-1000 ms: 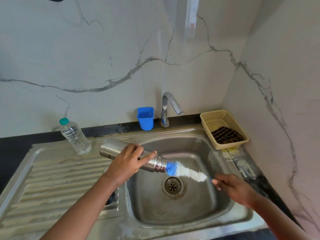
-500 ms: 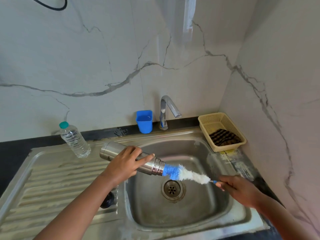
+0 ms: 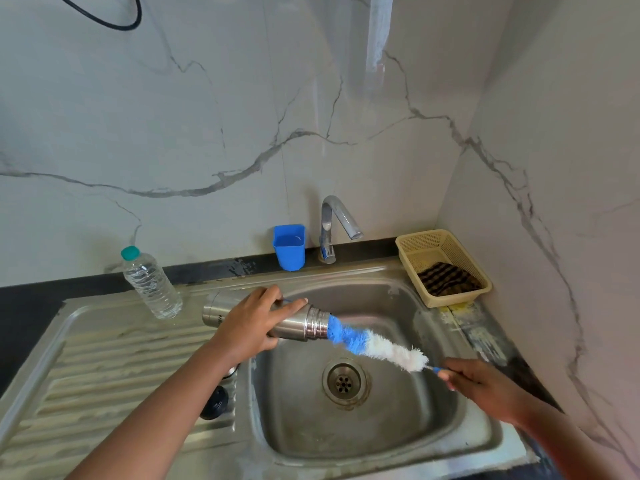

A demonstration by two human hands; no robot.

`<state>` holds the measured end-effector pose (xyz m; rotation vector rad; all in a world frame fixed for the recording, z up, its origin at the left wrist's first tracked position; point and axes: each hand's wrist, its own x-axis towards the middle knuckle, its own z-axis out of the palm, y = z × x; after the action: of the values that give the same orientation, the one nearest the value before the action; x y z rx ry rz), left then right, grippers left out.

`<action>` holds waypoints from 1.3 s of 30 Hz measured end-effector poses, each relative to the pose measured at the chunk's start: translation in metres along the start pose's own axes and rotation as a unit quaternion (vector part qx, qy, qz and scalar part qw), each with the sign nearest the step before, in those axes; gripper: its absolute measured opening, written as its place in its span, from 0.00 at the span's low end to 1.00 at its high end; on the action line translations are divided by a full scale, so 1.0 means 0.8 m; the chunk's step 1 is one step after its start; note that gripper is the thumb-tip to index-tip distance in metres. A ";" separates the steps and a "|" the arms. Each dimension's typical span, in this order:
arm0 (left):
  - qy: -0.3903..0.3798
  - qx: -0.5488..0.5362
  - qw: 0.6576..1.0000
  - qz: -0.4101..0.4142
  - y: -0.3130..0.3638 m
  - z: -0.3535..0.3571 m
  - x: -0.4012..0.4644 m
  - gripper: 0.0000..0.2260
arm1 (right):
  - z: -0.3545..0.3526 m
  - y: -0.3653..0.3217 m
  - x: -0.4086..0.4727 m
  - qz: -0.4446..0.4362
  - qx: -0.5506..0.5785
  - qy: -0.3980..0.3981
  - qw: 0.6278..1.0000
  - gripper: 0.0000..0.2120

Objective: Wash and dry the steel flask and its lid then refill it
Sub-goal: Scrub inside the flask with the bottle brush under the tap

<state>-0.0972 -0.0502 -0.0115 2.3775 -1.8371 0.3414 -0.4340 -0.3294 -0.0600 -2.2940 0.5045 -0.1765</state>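
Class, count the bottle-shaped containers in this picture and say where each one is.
2. The clear plastic water bottle stands on the drainboard at back left. The steel flask is held sideways over the sink basin in the left hand. Others may lie out of view.

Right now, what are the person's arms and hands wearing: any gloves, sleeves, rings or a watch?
Nothing that shows. The left hand and right hand are bare, with no gloves and no rings visible on the fingers. Both forearms are uncovered as far as the frame's bottom edge, so no sleeve comes into view, and neither wrist carries a watch or band. No markings are visible on either arm.
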 end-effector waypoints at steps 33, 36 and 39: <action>0.237 -0.631 0.564 -0.477 0.120 0.035 -0.046 0.35 | -0.011 -0.253 0.134 0.045 -0.374 0.111 0.920 0.13; 0.265 -0.639 0.547 -0.472 0.124 0.033 -0.046 0.44 | -0.016 -0.306 0.186 0.023 -0.446 0.102 0.889 0.19; 0.278 -0.635 0.530 -0.489 0.129 0.031 -0.047 0.44 | -0.013 -0.334 0.233 0.007 -0.496 0.077 0.865 0.20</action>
<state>-0.2029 -0.0472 -0.0495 1.4050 0.0169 -0.2962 -0.1862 -0.2444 0.1337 -3.2981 0.8263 -0.0963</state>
